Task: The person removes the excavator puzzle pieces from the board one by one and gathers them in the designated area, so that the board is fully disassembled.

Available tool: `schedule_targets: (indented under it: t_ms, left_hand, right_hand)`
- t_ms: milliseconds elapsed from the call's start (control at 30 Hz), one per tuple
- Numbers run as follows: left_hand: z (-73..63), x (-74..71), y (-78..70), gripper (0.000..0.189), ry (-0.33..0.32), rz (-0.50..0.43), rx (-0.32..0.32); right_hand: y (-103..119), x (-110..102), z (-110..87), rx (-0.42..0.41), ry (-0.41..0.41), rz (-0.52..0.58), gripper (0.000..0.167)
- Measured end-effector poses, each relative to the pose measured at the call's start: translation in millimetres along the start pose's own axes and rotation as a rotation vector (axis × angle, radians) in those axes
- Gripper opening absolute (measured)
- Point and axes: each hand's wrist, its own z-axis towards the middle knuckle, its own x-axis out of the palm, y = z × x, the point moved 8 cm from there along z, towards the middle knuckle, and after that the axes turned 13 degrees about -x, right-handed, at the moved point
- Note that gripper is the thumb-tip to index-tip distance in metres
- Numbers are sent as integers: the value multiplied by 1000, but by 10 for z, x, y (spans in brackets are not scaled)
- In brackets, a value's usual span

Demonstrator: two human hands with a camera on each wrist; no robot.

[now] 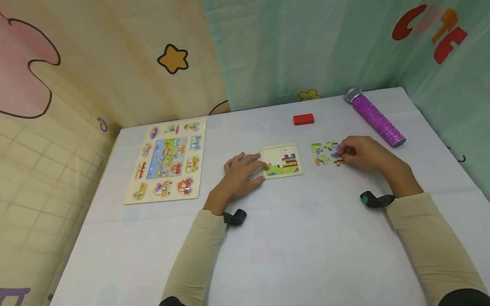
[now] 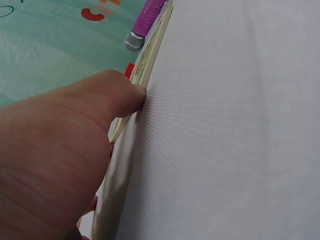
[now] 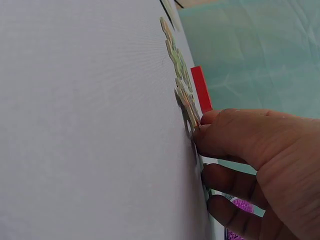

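A small square jigsaw tray [image 1: 276,154] lies flat in the middle of the white table, with a train and green ground on its filled lower part. My left hand [image 1: 243,173] rests at its left side; the left wrist view shows the thumb [image 2: 131,97] against the tray's edge. To the right of the tray lie several loose jigsaw pieces [image 1: 321,159]. My right hand [image 1: 362,153] is at the right end of this group, thumb and forefinger pinching a jigsaw piece [image 1: 337,161]. In the right wrist view the fingertips partly hide that piece [image 3: 189,107].
A larger picture board [image 1: 171,188] with vehicle and toy shapes lies at the left. Behind the pieces is a red block [image 1: 303,119]. A glittery purple microphone [image 1: 376,117] lies at the back right. Curtains [image 1: 305,35] hang behind the table.
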Motion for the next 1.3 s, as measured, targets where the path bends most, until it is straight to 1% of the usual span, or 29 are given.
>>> schedule_targets:
  t_ms: [233, 433, 667, 900, 1033, 1133, 1233, 1300]
  left_hand:
    - [0, -1, 8, 33, -3, -18, -4]
    - [6, -12, -2, 33, -8, -15, 3]
    - [-10, -3, 2, 34, 1, -21, -12]
    - [-10, 8, 6, 33, -15, -22, -3]
    - [2, 13, 11, 33, -20, -21, 0]
    - [4, 13, 15, 33, -21, -21, 0]
    - [0, 12, 15, 33, -18, -24, -1]
    - [-4, 12, 12, 33, -14, -19, 1]
  right_hand:
    - [19, 9, 12, 40, 27, -25, 10]
    - [39, -12, 9, 34, 30, -62, 12]
    - [68, -1, 14, 9, 33, -54, 13]
    - [57, 1, 1, 4, 2, -59, 14]
    - [28, -17, -14, 22, -11, -39, 15]
    - [27, -47, -18, 45, -27, -9, 20]
    - [75, -43, 21, 48, -39, 35, 27]
    - [145, 10, 74, 32, -23, 70, 29]
